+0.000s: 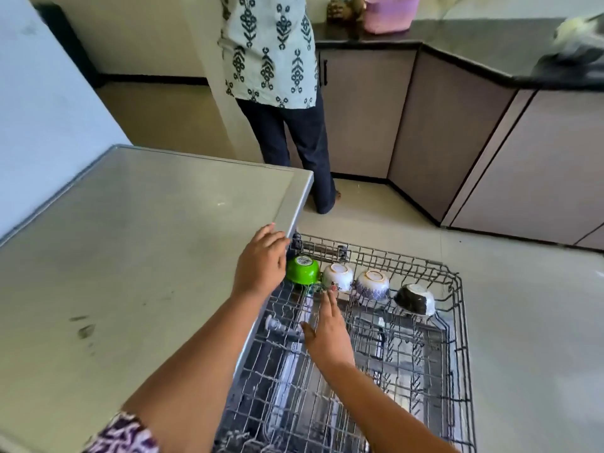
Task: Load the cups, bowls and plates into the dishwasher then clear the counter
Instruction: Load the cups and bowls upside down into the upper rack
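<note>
The dishwasher's wire upper rack (457, 322) is pulled out below me. Along its far side stand several upside-down cups: a green cup (302, 269), a white floral cup (338, 276), a purple patterned cup (372, 284) and a black-and-white cup (415, 299). My left hand (261, 259) hovers with relaxed fingers at the corner of the dishwasher's steel top (130, 256), just left of the green cup. Over the rack's bare wires, my right hand (327, 331) is held flat with fingers straight, near the floral cup. Neither hand holds anything.
Another person (277, 93) stands at the black counter (457, 37) beyond the rack. A pink container (389, 13) sits on that counter, and blurred items (575, 44) at its right end. Beige cabinets line the right side; tiled floor (523, 322) lies right of the rack.
</note>
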